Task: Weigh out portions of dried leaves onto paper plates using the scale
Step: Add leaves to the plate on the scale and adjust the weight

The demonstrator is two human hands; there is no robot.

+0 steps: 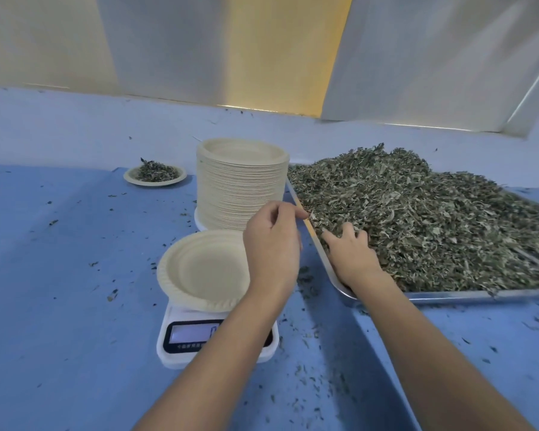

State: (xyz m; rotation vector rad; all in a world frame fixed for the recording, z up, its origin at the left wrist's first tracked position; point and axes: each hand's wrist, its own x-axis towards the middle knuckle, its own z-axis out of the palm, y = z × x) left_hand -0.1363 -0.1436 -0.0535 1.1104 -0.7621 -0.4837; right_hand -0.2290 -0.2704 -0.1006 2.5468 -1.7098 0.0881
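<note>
An empty paper plate (199,272) sits on a white digital scale (181,346) near the table's front. A big heap of dried leaves (433,219) fills a metal tray (479,295) on the right. My right hand (352,256) lies on the heap's near-left edge, its fingers dug into the leaves. My left hand (271,244) hovers between the plate and the tray with fingers loosely curled and nothing visible in it; its forearm hides part of the scale's display. A tall stack of paper plates (240,185) stands behind the scale.
A filled paper plate of leaves (155,175) rests at the back left on the blue table (59,275). Leaf crumbs are scattered over the table, mostly around the tray. A pale wall rises behind the table.
</note>
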